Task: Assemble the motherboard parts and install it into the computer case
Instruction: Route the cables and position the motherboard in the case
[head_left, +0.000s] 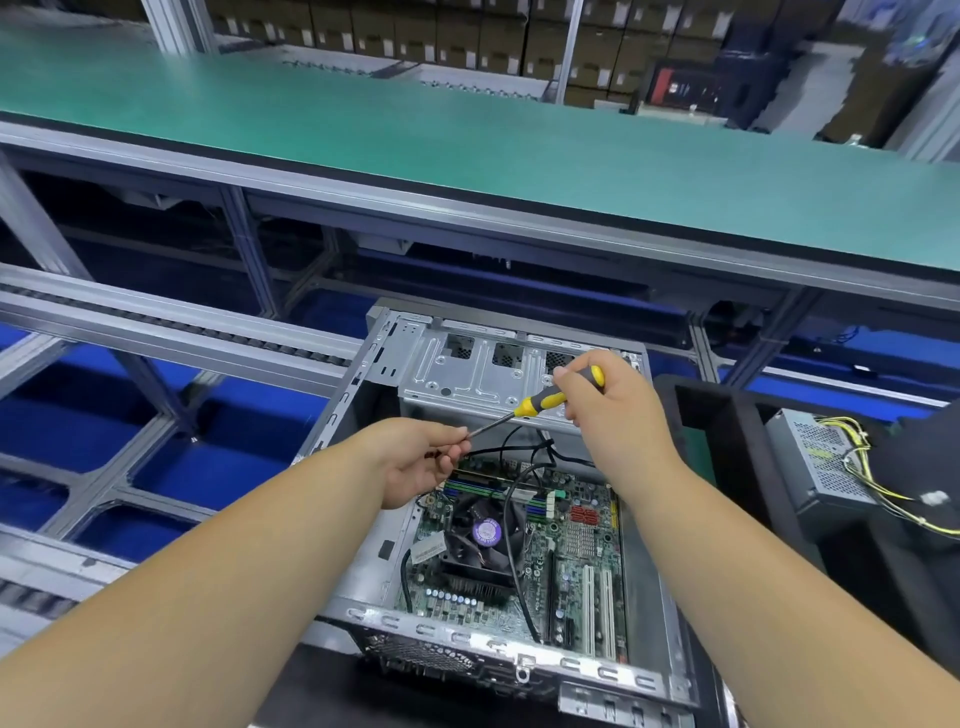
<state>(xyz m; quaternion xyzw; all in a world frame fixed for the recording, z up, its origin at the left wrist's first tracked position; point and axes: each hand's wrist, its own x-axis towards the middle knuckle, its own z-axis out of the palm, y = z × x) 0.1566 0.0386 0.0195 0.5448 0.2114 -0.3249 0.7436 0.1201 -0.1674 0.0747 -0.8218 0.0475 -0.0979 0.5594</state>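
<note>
Screwdriver (550, 402): tip hidden behind the fingertips of the left hand (415, 460); handle mid-part covered by the right hand (608, 397). Whether a screw sits at the tip cannot be told.

Motherboard (576, 551): upper left corner hidden under the left hand; printing on the round fan label (487, 531) too small to read.

Computer case (395, 358): near right corner cut off by the bottom edge.

Power supply (815, 462): right part covered by a dark, blurred object (924, 467) I cannot identify.

Both forearms run off the bottom edge.
</note>
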